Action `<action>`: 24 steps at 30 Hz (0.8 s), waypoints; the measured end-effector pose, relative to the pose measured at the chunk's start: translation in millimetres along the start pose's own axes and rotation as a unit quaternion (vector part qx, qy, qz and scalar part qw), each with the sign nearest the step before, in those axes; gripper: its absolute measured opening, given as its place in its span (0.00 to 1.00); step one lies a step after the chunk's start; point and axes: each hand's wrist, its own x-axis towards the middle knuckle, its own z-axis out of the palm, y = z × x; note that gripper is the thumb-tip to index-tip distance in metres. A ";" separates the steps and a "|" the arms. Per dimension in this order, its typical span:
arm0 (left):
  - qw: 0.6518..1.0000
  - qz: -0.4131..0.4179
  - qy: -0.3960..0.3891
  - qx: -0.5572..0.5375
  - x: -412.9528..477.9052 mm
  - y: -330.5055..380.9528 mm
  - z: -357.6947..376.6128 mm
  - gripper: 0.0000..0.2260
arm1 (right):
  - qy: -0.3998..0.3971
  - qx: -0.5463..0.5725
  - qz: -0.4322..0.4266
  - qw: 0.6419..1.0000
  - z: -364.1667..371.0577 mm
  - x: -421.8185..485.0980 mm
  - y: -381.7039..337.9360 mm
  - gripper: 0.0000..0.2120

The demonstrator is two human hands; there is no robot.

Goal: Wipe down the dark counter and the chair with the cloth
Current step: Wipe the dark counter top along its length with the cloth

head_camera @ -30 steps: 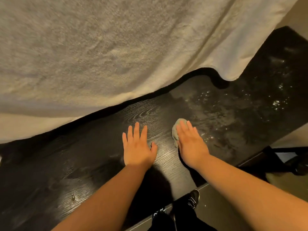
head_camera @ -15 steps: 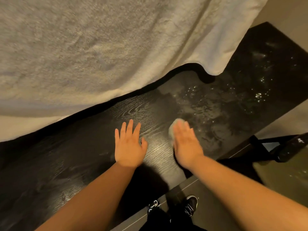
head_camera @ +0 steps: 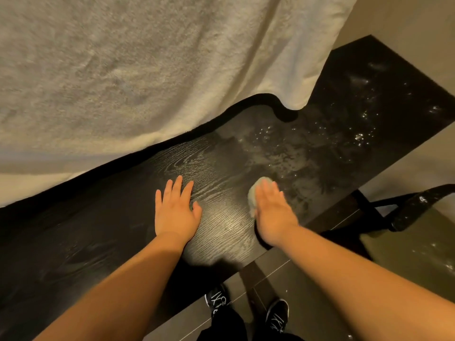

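Observation:
The dark counter (head_camera: 221, 158) is black wood with visible grain and runs diagonally across the view. A small pale cloth (head_camera: 253, 195) lies on it under my right hand (head_camera: 273, 212), which presses flat on it with straight fingers; only the cloth's far and left edge shows. My left hand (head_camera: 176, 212) rests flat on the bare counter a little to the left, fingers spread. Wet smears and droplets (head_camera: 320, 143) cover the counter to the right of the cloth. Part of a dark chair (head_camera: 413, 210) shows at the right edge.
A large cream towel (head_camera: 147, 70) hangs over the far side of the counter and covers its back edge. Below the near edge are dark floor tiles (head_camera: 307, 291) and my black shoes (head_camera: 277, 316).
My right hand with the cloth has slid a little toward the near edge and is slightly blurred. The view has shifted, showing more of the chair and floor.

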 end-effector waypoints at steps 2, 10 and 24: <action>1.000 -0.010 -0.005 -0.004 -0.4 2.5 0.4 0.28 | -0.011 -0.031 -0.099 0.995 21.6 -24.4 -20.0 0.35; 0.991 -0.131 -0.020 -0.024 -18.8 56.1 6.1 0.30 | -0.013 -0.078 -0.127 0.989 0.8 -18.2 71.4 0.30; 0.991 -0.130 -0.021 -0.031 -42.7 133.0 22.2 0.35 | -0.021 -0.122 -0.238 0.963 -7.4 -25.3 105.7 0.32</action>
